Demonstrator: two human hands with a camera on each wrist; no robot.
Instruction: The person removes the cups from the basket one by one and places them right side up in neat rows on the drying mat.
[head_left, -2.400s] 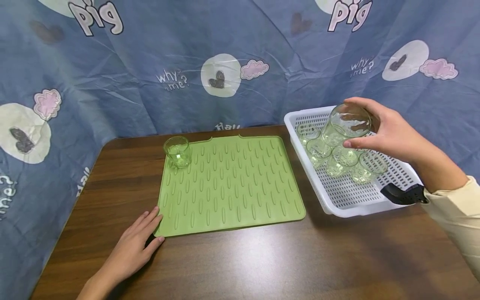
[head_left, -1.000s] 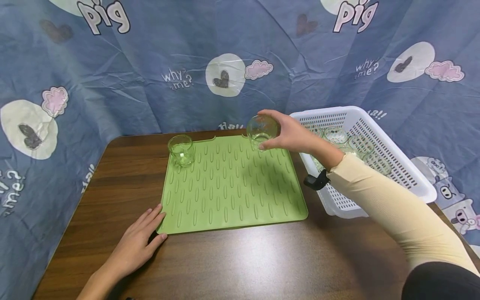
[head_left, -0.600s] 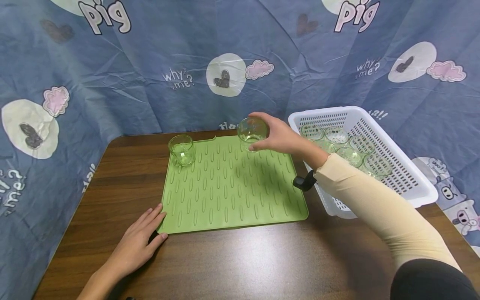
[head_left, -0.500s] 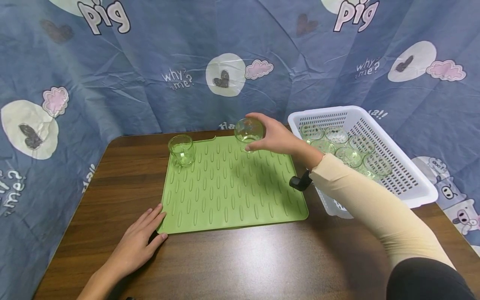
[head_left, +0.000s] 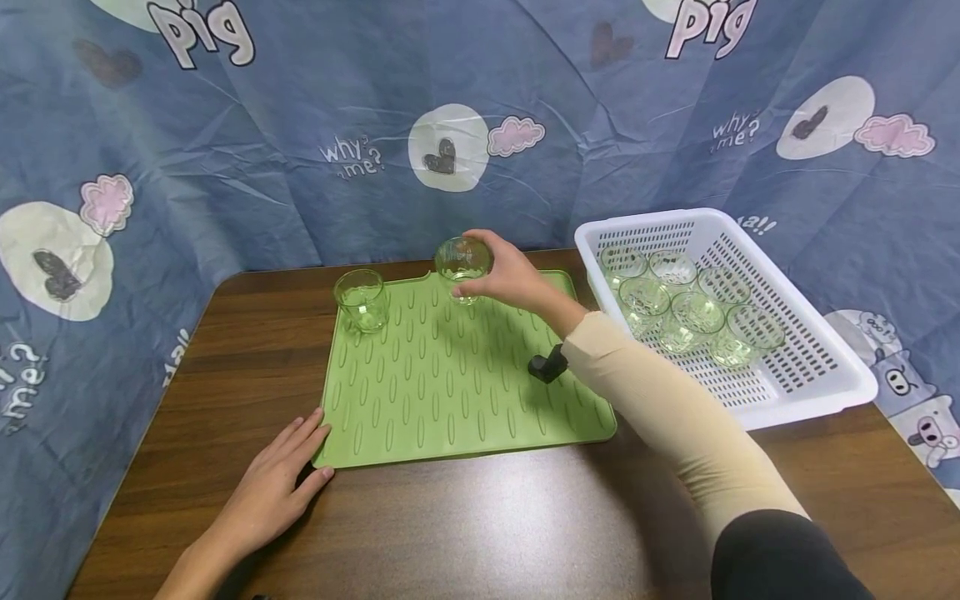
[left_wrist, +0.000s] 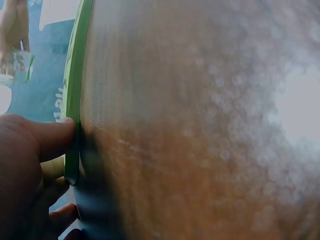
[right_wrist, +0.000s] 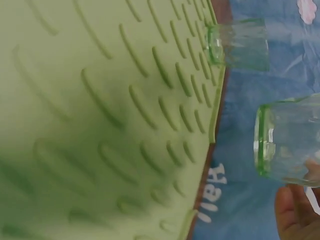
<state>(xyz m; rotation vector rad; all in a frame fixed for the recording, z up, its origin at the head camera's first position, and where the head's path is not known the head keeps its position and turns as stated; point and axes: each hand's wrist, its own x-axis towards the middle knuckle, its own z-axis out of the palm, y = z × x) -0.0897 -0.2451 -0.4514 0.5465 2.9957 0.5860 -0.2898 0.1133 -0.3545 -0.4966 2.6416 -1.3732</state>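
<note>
My right hand [head_left: 502,273] grips a clear, green-tinted glass [head_left: 461,265] by its side, thumb and fingers curled round it. In the head view it overlaps the back part of the green ridged drying mat [head_left: 450,375]; the right wrist view shows its thick base [right_wrist: 264,140] raised above the mat's surface. A second glass [head_left: 362,302] stands upright on the mat's back left corner. My left hand [head_left: 270,483] lies with fingers extended at the mat's front left corner; in the left wrist view the thumb [left_wrist: 55,137] touches the mat's edge [left_wrist: 75,95].
A white perforated plastic basket [head_left: 810,400] with several similar glasses [head_left: 693,321] stands at the right on the dark wooden table [head_left: 480,533]. Behind the table hangs a blue printed cloth [head_left: 300,100]. A black device [head_left: 547,365] sits under the right wrist.
My right hand has carried the glass from over the basket leftward across the mat's back part, and it is still moving left. The left hand has stayed at the mat's corner.
</note>
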